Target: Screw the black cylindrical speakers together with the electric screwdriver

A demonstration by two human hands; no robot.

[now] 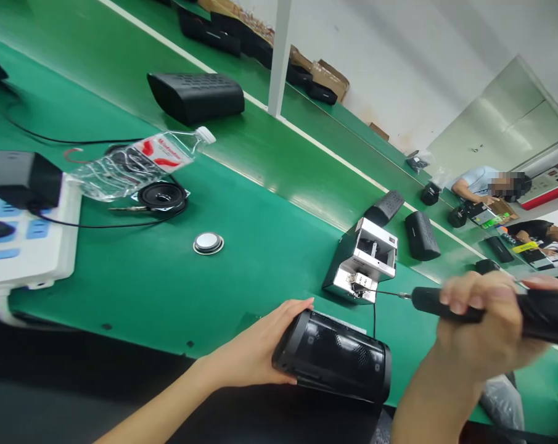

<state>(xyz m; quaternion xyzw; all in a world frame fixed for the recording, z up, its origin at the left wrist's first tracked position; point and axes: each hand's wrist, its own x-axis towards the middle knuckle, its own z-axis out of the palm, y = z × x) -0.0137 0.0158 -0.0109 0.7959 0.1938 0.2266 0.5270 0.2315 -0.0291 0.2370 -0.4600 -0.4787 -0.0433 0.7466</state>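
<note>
My left hand (255,348) grips one end of a black speaker housing (338,354) at the near edge of the green bench. The perforated face of the housing points up. My right hand (486,314) is wrapped round a black electric screwdriver (426,300), held raised to the right. Its thin bit points left, with the tip in line with the outlet of a small silver screw feeder (364,262); I cannot tell whether a screw is on it. The screw feeder stands on the bench just beyond the housing.
A white power strip (52,253) with a black adapter (24,179) is at left. Nearby are a plastic bottle (144,160), a loose speaker driver (161,196) and a round silver disc (208,242). More black housings (195,98) sit farther back. Two people work at far right.
</note>
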